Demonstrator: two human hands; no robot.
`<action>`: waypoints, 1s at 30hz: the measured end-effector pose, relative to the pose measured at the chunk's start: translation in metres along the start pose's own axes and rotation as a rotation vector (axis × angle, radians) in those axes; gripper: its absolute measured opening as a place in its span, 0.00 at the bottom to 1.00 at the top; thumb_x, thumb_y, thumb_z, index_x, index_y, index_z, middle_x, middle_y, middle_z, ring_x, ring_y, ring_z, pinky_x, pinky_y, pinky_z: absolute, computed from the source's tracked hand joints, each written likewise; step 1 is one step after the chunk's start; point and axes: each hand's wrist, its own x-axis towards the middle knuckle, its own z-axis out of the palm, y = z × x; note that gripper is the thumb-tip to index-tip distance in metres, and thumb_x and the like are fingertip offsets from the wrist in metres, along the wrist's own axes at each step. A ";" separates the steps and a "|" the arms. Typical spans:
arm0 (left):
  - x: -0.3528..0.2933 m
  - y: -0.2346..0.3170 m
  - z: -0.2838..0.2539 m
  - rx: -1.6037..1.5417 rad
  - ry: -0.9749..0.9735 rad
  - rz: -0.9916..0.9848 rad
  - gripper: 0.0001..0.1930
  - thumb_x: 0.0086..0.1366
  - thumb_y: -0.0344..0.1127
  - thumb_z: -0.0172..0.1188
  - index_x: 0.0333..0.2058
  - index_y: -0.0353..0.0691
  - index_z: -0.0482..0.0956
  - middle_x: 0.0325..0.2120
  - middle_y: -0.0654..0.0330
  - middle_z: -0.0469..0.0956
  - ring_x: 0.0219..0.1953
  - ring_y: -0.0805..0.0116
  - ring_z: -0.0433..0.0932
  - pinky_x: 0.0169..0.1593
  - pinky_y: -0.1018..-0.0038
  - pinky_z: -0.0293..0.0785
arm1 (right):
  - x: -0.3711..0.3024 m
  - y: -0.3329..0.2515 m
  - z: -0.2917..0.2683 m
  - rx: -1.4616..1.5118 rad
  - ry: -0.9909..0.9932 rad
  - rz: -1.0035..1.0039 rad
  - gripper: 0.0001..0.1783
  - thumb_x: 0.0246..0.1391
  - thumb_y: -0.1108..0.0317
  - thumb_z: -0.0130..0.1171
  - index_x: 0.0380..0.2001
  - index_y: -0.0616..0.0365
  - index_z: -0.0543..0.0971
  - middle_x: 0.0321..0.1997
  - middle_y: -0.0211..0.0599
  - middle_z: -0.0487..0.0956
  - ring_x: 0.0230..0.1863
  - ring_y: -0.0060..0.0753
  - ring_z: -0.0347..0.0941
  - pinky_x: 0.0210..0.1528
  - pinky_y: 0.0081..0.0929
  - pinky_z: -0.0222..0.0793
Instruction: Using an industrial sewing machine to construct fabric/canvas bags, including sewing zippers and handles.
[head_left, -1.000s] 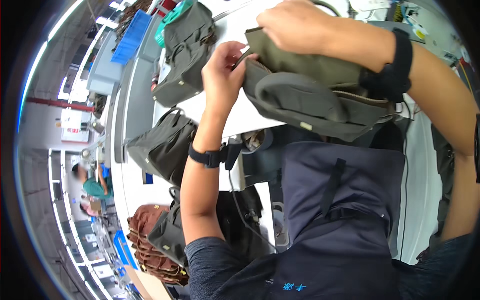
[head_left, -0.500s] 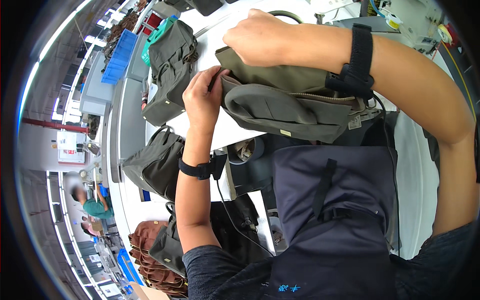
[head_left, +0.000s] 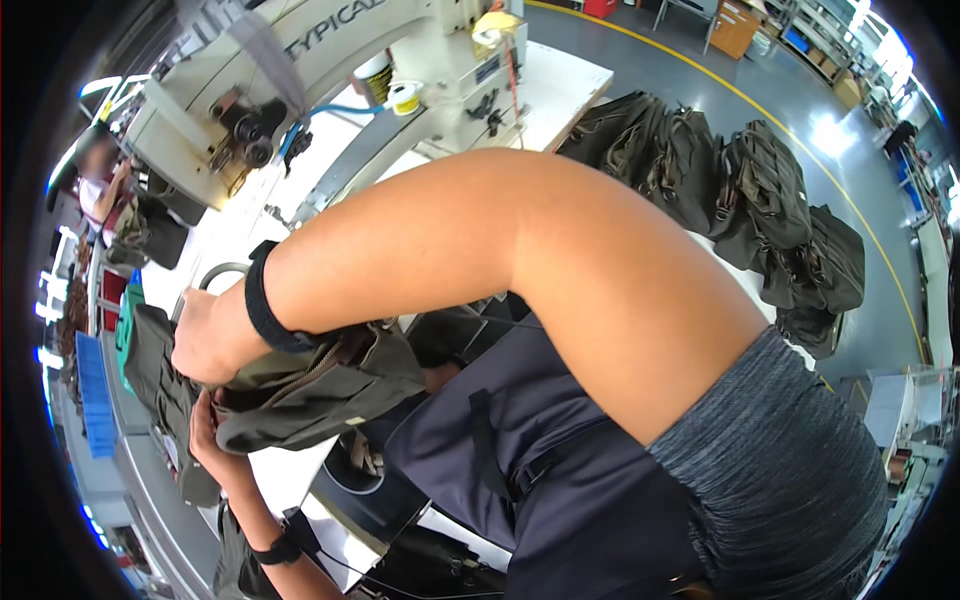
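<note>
An olive-green canvas bag (head_left: 330, 400) with a brass-toned zipper along its open mouth lies on its side at the edge of the white worktable. My left hand (head_left: 210, 445) is closed on the bag's left end, thumb and fingers at the rim. Over the far left corner of the mouth, my right hand (head_left: 208, 337) is bent into a fist, its fingertips hidden. Whatever it grips cannot be made out. My right forearm crosses above the bag and covers part of it.
A large cream sewing machine (head_left: 330, 60) stands beyond my right arm, with thread spools (head_left: 403, 97) on it. Several dark green bags (head_left: 690, 170) are piled at the right. Another green bag (head_left: 165, 385) stands at the left. A bin (head_left: 362, 462) with scraps sits below the table edge.
The view has swung to the right, bringing in the sewing machine and the piled bags. Both hands stay at the left end of the bag.
</note>
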 end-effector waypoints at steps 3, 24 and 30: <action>0.004 0.009 -0.002 -0.420 -0.138 -0.336 0.18 0.75 0.24 0.56 0.60 0.24 0.77 0.51 0.53 0.84 0.53 0.67 0.82 0.60 0.70 0.75 | -0.004 0.004 0.000 0.006 0.011 -0.025 0.18 0.57 0.62 0.63 0.49 0.50 0.89 0.48 0.37 0.90 0.51 0.40 0.85 0.55 0.52 0.71; 0.013 0.027 -0.056 -0.871 -0.488 -0.653 0.25 0.63 0.12 0.57 0.60 0.27 0.80 0.51 0.58 0.86 0.48 0.72 0.85 0.56 0.75 0.80 | -0.031 0.019 -0.002 0.063 0.209 -0.074 0.10 0.66 0.67 0.54 0.37 0.59 0.83 0.30 0.49 0.85 0.37 0.56 0.82 0.51 0.51 0.72; 0.004 0.036 -0.053 -0.759 -0.365 -0.709 0.23 0.64 0.12 0.55 0.58 0.26 0.82 0.46 0.60 0.88 0.46 0.75 0.85 0.54 0.77 0.80 | -0.035 0.017 -0.004 0.057 0.211 -0.055 0.09 0.53 0.73 0.58 0.36 0.58 0.84 0.33 0.49 0.87 0.38 0.52 0.85 0.51 0.51 0.74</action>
